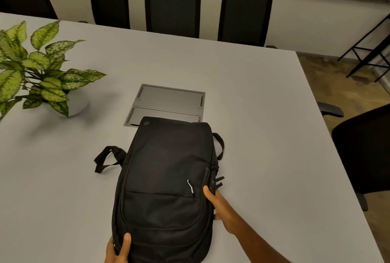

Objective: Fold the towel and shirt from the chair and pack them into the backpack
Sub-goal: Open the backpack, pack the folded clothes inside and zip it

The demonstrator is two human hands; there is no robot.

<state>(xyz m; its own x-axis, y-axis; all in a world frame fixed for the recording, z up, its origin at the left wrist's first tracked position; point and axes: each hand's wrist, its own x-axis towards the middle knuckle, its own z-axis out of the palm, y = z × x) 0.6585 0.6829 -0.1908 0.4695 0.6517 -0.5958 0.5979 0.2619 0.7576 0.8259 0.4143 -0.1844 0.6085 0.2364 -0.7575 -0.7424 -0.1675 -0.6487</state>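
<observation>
Spanning most of the view, the grey table (pixel 242 98) carries everything in play; five dark chairs (pixel 173 7) stand along its far side and to the right, none showing cloth on it. Backpack (pixel 168 182) lies flat on the table's near half, front panel up, far end just overlapping the recessed cable hatch (pixel 168 102); shoulder straps (pixel 107 158) splay out on both sides. All zips visible look closed. Potted plant (pixel 40 77) sits well apart on the left. Towel and shirt: neither is in view, so I cannot tell whether they are still unfolded on a chair or already inside the bag. Judgement: either packing is complete and the bag has been zipped, or nothing has begun and the bag is only being positioned; the bag's slightly full shape leans toward the former, but not firmly. Left hand (pixel 118 250) clasps the bag's near-left corner, thumb on top, fingers tucked out of sight beneath. Right hand (pixel 219 205) holds the bag's right edge, thumb pressed on the front panel, fingers wrapped around the side just beside the black zip pulls (pixel 217 182). A small white pull (pixel 191 187) on the front pocket lies just left of that thumb, untouched. Both grips are on the bag itself.
</observation>
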